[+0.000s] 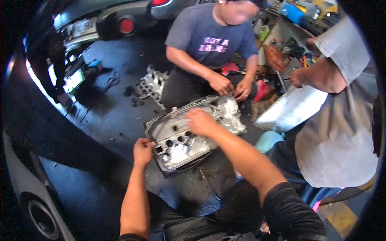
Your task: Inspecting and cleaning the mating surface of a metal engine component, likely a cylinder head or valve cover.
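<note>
A silvery cylinder head point(183, 154) with a row of dark round ports lies on the floor before me, a grey cover point(161, 129) along its far side. At its left end, my left hand point(142, 152) is closed, fingertips pinched against the corner. Over the middle of the cover, my right hand point(200, 121) has its fingers curled together; anything small inside them is hidden. Across from me, a seated co-worker's hands point(231, 87) meet at the far right end of the engine part.
Another metal engine casting point(152, 84) lies on the floor beside the seated co-worker. To my right, a second person in a grey shirt point(341, 148) leans over a whitish metal panel point(297, 106). A light-blue object point(269, 141) is near that person's leg. Cars stand behind and at left.
</note>
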A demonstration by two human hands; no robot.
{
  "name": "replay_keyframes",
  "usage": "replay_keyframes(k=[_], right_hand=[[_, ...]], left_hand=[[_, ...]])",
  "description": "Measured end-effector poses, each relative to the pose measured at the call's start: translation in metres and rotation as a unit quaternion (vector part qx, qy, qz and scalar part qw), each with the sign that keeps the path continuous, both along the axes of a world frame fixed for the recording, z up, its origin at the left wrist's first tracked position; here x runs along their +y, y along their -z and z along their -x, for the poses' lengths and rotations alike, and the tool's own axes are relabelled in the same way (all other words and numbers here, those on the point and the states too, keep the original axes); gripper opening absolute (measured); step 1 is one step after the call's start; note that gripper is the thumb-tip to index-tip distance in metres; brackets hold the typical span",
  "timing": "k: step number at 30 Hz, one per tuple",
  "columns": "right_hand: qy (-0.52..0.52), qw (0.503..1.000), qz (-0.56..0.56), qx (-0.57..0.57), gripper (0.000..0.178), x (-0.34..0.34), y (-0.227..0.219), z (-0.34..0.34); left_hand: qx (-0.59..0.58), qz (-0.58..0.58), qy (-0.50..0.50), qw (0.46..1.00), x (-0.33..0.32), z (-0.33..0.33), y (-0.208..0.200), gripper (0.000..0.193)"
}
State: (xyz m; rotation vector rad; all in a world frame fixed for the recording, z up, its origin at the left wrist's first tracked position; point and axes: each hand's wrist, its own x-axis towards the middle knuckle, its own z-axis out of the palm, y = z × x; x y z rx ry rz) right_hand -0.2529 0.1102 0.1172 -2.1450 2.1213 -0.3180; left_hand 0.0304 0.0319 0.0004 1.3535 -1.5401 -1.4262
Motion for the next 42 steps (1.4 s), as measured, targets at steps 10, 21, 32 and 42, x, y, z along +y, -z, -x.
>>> replay_keyframes(k=[10,21,32,42], right_hand=[[0.083,0.996,-0.011,-0.040,0.027,0.046,-0.003,0.041],[0.090,0.993,-0.054,-0.047,0.031,-0.130,0.012,0.021],[-0.015,0.967,0.014,-0.252,0.016,-0.117,-0.004,0.054],[-0.072,0.980,0.052,-0.179,0.016,-0.066,0.001,0.048]], left_hand=[[0.008,0.018,0.032,0.999,-0.001,0.000,0.000,0.024],[-0.087,0.059,-0.042,0.994,0.013,-0.005,-0.017,0.027],[-0.158,0.093,-0.011,0.983,0.019,0.006,-0.045,0.034],[-0.193,0.310,-0.055,0.929,-0.001,0.021,-0.054,0.022]])
